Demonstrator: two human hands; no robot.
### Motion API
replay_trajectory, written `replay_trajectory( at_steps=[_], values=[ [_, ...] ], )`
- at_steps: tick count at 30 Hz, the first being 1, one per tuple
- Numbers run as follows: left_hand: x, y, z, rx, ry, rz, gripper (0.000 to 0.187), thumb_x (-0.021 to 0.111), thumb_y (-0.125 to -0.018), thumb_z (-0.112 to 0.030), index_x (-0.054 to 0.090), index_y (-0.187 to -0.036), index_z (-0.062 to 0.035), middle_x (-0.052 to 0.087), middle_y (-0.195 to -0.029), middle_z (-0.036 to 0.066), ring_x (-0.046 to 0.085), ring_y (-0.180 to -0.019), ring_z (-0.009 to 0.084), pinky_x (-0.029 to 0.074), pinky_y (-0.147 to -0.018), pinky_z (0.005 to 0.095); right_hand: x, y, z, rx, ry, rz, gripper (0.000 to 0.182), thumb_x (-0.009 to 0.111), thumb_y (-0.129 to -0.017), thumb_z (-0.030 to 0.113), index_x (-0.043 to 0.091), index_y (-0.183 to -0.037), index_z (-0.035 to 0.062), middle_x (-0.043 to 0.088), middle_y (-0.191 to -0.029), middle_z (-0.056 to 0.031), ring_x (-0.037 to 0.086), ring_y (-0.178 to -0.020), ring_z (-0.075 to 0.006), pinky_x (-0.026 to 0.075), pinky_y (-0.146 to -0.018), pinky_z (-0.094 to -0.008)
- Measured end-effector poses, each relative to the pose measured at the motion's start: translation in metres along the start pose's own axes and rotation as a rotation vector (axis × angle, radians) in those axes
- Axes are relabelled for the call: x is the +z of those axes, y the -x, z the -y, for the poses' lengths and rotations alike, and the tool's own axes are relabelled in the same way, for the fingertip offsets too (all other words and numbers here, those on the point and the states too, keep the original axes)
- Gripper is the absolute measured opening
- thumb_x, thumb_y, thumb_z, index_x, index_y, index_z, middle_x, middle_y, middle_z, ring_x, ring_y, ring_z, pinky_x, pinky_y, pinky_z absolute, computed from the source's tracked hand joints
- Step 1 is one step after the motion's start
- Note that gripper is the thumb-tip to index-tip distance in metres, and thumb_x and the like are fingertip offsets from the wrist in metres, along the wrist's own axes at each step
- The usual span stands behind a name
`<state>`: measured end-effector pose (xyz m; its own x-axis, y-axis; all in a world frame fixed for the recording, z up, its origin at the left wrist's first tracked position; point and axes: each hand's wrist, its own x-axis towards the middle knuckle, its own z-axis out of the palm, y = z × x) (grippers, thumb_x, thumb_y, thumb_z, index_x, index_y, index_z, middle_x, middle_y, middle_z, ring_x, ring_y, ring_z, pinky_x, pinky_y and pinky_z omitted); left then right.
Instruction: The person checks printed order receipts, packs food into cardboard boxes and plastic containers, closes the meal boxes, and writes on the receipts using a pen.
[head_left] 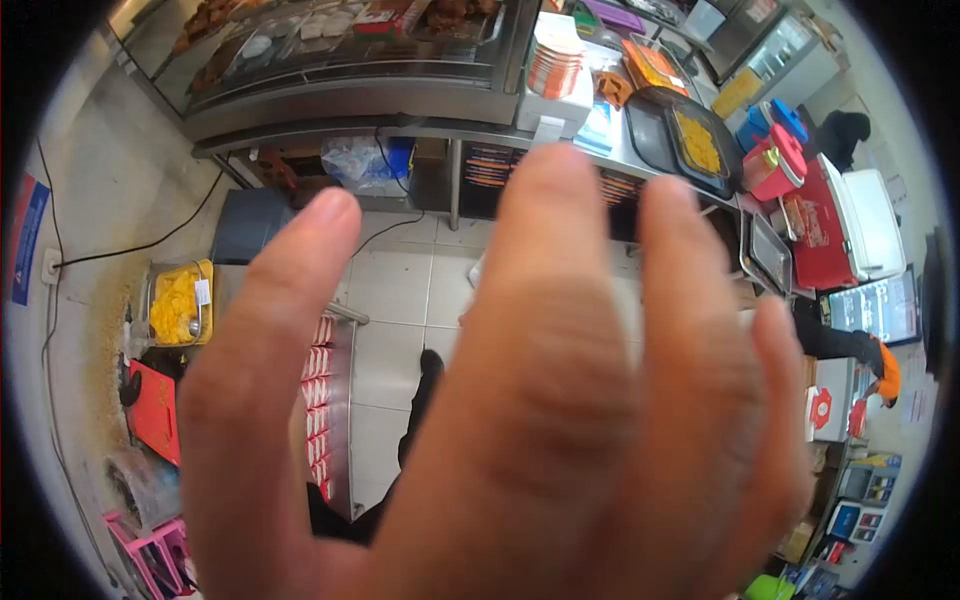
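Note:
Very close to the camera, my right hand (560, 400) fills the middle and lower part of the view, blurred, with its back toward me. Its fingers are spread and point up, and nothing is seen in them. The hand hides much of the floor and of the area behind it. My left hand does not show. Left of the fingers, a metal shelf holds rows of red and white packets (316, 420). Beyond the fingertips, a metal counter bears a black tray (640, 125) and a tray of yellow food (698, 142).
A glass food display (330, 90) stands at the upper left. A yellow food container (180, 303) is at the left. Cables run along the wall and floor. At right are a red and white cooler (835, 225), a pink bucket (772, 172) and a person's dark-sleeved arm (840, 343).

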<state>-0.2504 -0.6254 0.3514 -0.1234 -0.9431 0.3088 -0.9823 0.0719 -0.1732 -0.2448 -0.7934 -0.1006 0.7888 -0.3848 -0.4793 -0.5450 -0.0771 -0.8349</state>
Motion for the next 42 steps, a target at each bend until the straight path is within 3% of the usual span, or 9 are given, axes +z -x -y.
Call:
replay_trajectory(
  at_steps=[5,9,16,20,25,31,34,37,42],
  values=[
    [0.018,-0.012,0.042,-0.093,0.032,-0.051,0.045,0.062,-0.069,-0.012,0.053,-0.113,-0.0082,0.052,-0.117,0.015,0.05,-0.106,0.0339,0.04,-0.088,0.0433,-0.067,-0.098,-0.045,-0.416,0.079,-0.321,0.017,0.056,-0.083,0.022,0.062,-0.086,0.0061,0.062,-0.064,-0.0038,0.056,-0.055,-0.0121,0.045,-0.054,-0.0277],
    [0.069,-0.012,0.124,-0.313,0.271,-0.07,0.045,0.062,-0.068,-0.009,0.053,-0.113,-0.0077,0.053,-0.116,0.015,0.051,-0.104,0.0343,0.041,-0.087,0.0429,-0.18,-0.199,-0.022,-0.195,-0.1,-0.588,0.019,0.06,-0.079,0.022,0.062,-0.088,0.005,0.064,-0.08,-0.0077,0.06,-0.07,-0.0147,0.047,-0.063,-0.0281],
    [0.474,0.186,0.218,-1.071,0.722,0.296,0.038,0.05,-0.086,-0.029,0.048,-0.113,-0.003,0.055,-0.109,0.016,0.053,-0.1,0.0304,0.041,-0.086,0.0363,-0.283,-0.315,0.024,-0.168,-0.043,-0.992,0.047,0.068,-0.071,0.027,0.054,-0.107,-0.0006,0.062,-0.099,-0.0132,0.059,-0.09,-0.0222,0.045,-0.08,-0.0316],
    [0.501,0.198,0.189,-1.516,1.417,0.689,0.03,0.054,-0.083,-0.036,0.055,-0.104,-0.0162,0.052,-0.082,0.002,0.047,-0.069,0.0105,0.04,-0.053,0.0246,-0.29,-0.315,0.072,-0.132,-0.277,-0.822,0.047,0.067,-0.074,0.022,0.052,-0.111,-0.0025,0.061,-0.1,-0.0121,0.058,-0.09,-0.02,0.045,-0.077,-0.03],
    [0.532,0.159,0.213,-1.393,1.366,0.597,0.033,0.054,-0.085,-0.035,0.054,-0.108,-0.0119,0.057,-0.09,0.005,0.052,-0.078,0.0138,0.044,-0.062,0.027,-0.301,-0.338,0.065,-0.241,-0.411,-0.703,0.031,0.066,-0.076,0.024,0.06,-0.095,-0.0002,0.064,-0.084,-0.0119,0.061,-0.077,-0.0226,0.045,-0.068,-0.0322],
    [0.529,0.032,0.263,-1.049,1.197,0.371,0.035,0.052,-0.087,-0.026,0.05,-0.111,-0.001,0.058,-0.109,0.015,0.055,-0.103,0.0224,0.041,-0.089,0.0307,-0.293,-0.305,0.107,-0.436,0.537,-0.854,0.029,0.058,-0.08,0.025,0.059,-0.092,-0.0014,0.059,-0.086,-0.0248,0.057,-0.08,-0.0404,0.045,-0.066,-0.0406],
    [0.5,-0.06,0.265,-0.969,1.321,0.138,0.042,0.055,-0.086,-0.026,0.045,-0.118,0.0004,0.052,-0.117,0.017,0.05,-0.11,0.0238,0.037,-0.093,0.0328,-0.277,-0.268,0.144,-0.437,0.296,-0.992,0.03,0.058,-0.081,0.024,0.058,-0.095,-0.0024,0.06,-0.083,-0.024,0.06,-0.076,-0.0355,0.045,-0.067,-0.0392],
    [0.454,-0.154,0.253,-0.723,1.415,-0.302,0.053,0.06,-0.083,-0.024,0.038,-0.125,0.0002,0.045,-0.125,0.017,0.043,-0.117,0.0231,0.033,-0.097,0.035,-0.282,-0.215,0.199,-0.542,-0.357,-0.584,0.028,0.055,-0.088,0.023,0.058,-0.102,-0.0015,0.062,-0.083,-0.0039,0.053,-0.072,-0.0073,0.044,-0.065,-0.025],
    [0.354,-0.241,0.228,-0.562,1.716,-0.383,0.029,0.062,-0.082,-0.009,0.054,-0.107,0.0046,0.062,-0.099,0.011,0.058,-0.089,0.0131,0.045,-0.081,0.0268,-0.315,-0.115,0.298,-0.701,-0.441,-0.412,0.027,0.052,-0.089,0.023,0.059,-0.097,-0.0024,0.062,-0.083,-0.0041,0.053,-0.075,-0.0068,0.044,-0.066,-0.0234]
  ],
)
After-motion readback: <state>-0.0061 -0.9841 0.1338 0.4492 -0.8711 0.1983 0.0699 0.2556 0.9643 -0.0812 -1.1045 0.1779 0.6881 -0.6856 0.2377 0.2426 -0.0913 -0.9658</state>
